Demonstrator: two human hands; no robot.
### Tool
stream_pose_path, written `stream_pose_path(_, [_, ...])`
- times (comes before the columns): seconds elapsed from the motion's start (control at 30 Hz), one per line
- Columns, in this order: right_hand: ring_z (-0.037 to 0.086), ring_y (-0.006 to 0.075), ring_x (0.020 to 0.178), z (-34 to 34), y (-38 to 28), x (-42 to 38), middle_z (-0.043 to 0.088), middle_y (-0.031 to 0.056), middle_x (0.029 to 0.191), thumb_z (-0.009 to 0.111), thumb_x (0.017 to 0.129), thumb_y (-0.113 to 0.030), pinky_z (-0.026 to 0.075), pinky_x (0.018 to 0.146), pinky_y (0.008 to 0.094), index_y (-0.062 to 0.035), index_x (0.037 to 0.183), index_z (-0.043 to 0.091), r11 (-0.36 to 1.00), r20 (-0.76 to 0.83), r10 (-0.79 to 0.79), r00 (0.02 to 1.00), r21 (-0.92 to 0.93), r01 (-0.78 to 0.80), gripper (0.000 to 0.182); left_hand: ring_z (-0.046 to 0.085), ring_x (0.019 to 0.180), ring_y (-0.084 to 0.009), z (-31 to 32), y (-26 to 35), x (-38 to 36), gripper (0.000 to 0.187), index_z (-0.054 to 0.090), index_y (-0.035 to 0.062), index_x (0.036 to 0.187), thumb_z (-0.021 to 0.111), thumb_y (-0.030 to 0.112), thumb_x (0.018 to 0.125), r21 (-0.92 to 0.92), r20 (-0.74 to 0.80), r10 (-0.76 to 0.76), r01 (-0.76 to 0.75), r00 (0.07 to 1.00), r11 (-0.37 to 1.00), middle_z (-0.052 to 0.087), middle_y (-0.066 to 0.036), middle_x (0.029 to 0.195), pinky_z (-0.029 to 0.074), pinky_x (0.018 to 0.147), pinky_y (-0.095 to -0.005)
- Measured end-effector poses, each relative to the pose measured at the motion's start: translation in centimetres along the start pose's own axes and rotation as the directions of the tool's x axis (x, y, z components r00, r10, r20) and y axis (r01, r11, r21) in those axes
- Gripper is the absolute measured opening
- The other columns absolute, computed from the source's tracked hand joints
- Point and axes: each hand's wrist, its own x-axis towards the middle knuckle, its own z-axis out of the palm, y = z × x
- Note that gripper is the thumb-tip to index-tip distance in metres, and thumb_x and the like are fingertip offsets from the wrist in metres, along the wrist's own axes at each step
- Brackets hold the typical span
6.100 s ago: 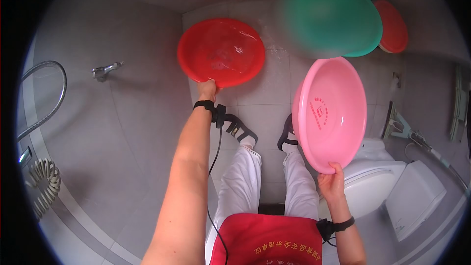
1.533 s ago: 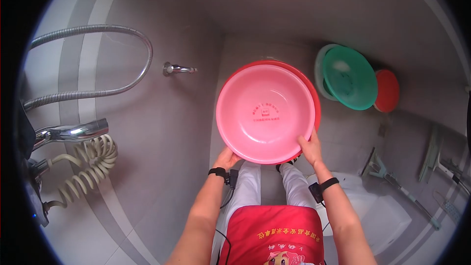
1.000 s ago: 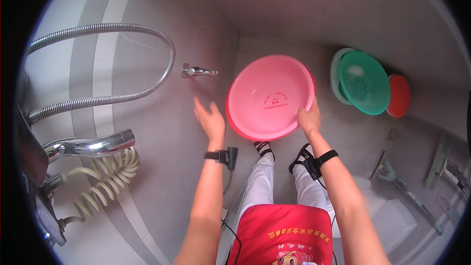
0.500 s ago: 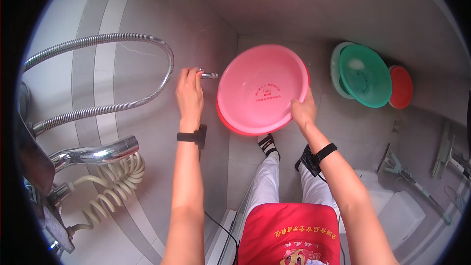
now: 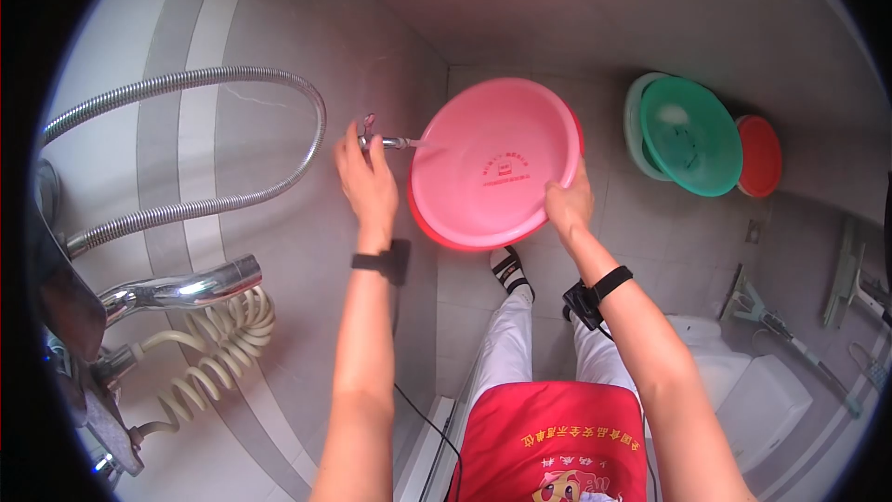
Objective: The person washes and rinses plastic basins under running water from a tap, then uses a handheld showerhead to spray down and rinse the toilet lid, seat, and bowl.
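My right hand (image 5: 570, 200) grips the right rim of a pink basin (image 5: 465, 167), thumb on the inside. A red rim shows beneath the pink one, like a second basin stacked under it. The basin is held tilted, with its left side below the spout of a small wall tap (image 5: 398, 142). A thin stream of water runs from the spout into it. My left hand (image 5: 370, 181) is at the tap, thumb and fingers apart around its body, just below the raised handle (image 5: 369, 121). Red printing marks the basin's bottom.
A green basin (image 5: 692, 135), a white one (image 5: 636, 125) and a red one (image 5: 759, 156) lean by the right wall. To the left are a metal shower hose (image 5: 186, 79), a chrome spout (image 5: 186, 296) and a coiled hose (image 5: 223, 344). A squeegee (image 5: 790, 339) stands at right.
My left hand has loosened from the tap handle and dropped slightly, its fingers spreading. The handle now shows, and water has started running into the basin. The basin has shifted slightly up and left.
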Motion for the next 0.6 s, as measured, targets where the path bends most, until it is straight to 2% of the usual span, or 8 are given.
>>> stream_pose_path(0.07, [0.058, 0.0377, 0.116, 0.0, 0.3, 0.4, 0.064, 0.0164, 0.122, 0.055, 0.077, -0.008, 0.043, 0.102, 0.0404, -0.0236, 0.143, 0.042, 1.000, -0.010, -0.010, 1.000, 0.016, 0.010, 0.069, 0.058, 0.088, -0.0228, 1.4, -0.9, -3.8, 0.053, 0.039, 0.0043, 0.140, 0.057, 0.019, 0.093, -0.201, -0.080, -0.124, 0.106, 0.989, 0.974, 0.049, -0.017, 0.118, 0.047, 0.083, -0.0405])
stream_pose_path(0.13, [0.058, 0.0360, 0.116, -0.5, 0.9, 0.9, 0.063, 0.0170, 0.123, 0.054, 0.077, -0.006, 0.043, 0.102, 0.0388, -0.0201, 0.143, 0.043, 1.000, -0.006, -0.009, 1.000, 0.011, 0.009, 0.068, 0.057, 0.099, -0.0300, 4.2, -3.1, -8.2, 0.066, 0.027, 0.0011, 0.144, 0.060, 0.025, 0.092, -0.194, -0.052, -0.511, 0.493, 0.858, 0.848, 0.043, -0.023, 0.130, 0.045, 0.093, -0.0398])
stream_pose_path(0.17, [0.059, 0.0342, 0.117, -0.6, 1.6, 1.4, 0.063, 0.0168, 0.123, 0.053, 0.077, -0.004, 0.043, 0.101, 0.0375, -0.0179, 0.142, 0.043, 0.997, -0.006, -0.033, 0.999, 0.072, 0.033, 0.067, 0.044, 0.125, -0.0330, 5.6, -5.4, -10.3, 0.076, 0.025, 0.0024, 0.146, 0.062, 0.039, 0.091, -0.142, 0.094, -0.695, 0.700, 0.713, 0.700, 0.036, -0.022, 0.140, 0.046, 0.095, -0.0404])
stream_pose_path(0.2, [0.059, 0.0324, 0.117, -0.6, 2.2, 2.0, 0.062, 0.0166, 0.124, 0.053, 0.077, -0.003, 0.043, 0.101, 0.0362, -0.0157, 0.142, 0.044, 0.989, -0.008, -0.061, 0.998, 0.133, 0.061, 0.066, 0.039, 0.130, -0.0390, 3.7, -1.9, -10.2, 0.088, 0.024, 0.0053, 0.148, 0.063, 0.054, 0.086, -0.180, 0.466, -0.804, 0.930, 0.368, 0.321, 0.033, -0.022, 0.144, 0.046, 0.093, -0.0518])
stream_pose_path(0.27, [0.058, 0.0288, 0.117, -1.5, 3.6, 2.7, 0.061, 0.0160, 0.125, 0.051, 0.078, 0.000, 0.043, 0.100, 0.0339, -0.0117, 0.141, 0.044, 0.979, 0.011, -0.071, 0.997, 0.190, 0.067, 0.065, 0.037, 0.131, -0.0445, 6.3, -5.7, -13.3, 0.093, 0.027, 0.0133, 0.149, 0.064, 0.064, 0.081, -0.240, 0.862, -0.476, 0.967, 0.172, -0.085, 0.032, -0.020, 0.146, 0.042, 0.096, -0.0644])
stream_pose_path(0.4, [0.056, 0.0229, 0.117, -4.4, 6.8, 2.6, 0.057, 0.0136, 0.129, 0.051, 0.079, 0.001, 0.043, 0.098, 0.0310, -0.0058, 0.140, 0.043, 0.966, 0.158, -0.059, 0.986, 0.258, 0.016, 0.062, 0.059, 0.113, -0.0333, 9.0, -5.6, -17.5, 0.054, 0.042, 0.0037, 0.134, 0.064, 0.022, 0.089, -0.329, 0.920, -0.298, 0.915, 0.254, -0.236, 0.054, -0.015, 0.126, 0.052, 0.091, -0.0554])
stream_pose_path(0.47, [0.054, 0.0200, 0.118, -4.9, 7.5, 1.2, 0.055, 0.0119, 0.132, 0.049, 0.081, 0.000, 0.044, 0.096, 0.0294, -0.0061, 0.144, 0.039, 0.963, 0.220, -0.073, 0.973, 0.271, 0.011, 0.064, 0.061, 0.109, -0.0300, 8.4, -5.3, -18.9, 0.044, 0.047, 0.0021, 0.128, 0.060, 0.005, 0.086, -0.348, 0.894, -0.390, 0.890, 0.220, -0.295, 0.057, -0.014, 0.122, 0.055, 0.089, -0.0501])
stream_pose_path(0.6, [0.051, 0.0255, 0.125, -1.2, 9.5, 0.2, 0.052, 0.0159, 0.137, 0.050, 0.080, -0.001, 0.039, 0.104, 0.0322, -0.0040, 0.144, 0.037, 0.958, 0.193, -0.171, 0.966, 0.263, 0.117, 0.066, 0.060, 0.109, -0.0292, 8.0, -9.7, -19.4, 0.042, 0.048, 0.0005, 0.125, 0.060, 0.003, 0.085, -0.382, 0.877, -0.430, 0.853, 0.214, -0.355, 0.058, -0.013, 0.119, 0.055, 0.090, -0.0475])
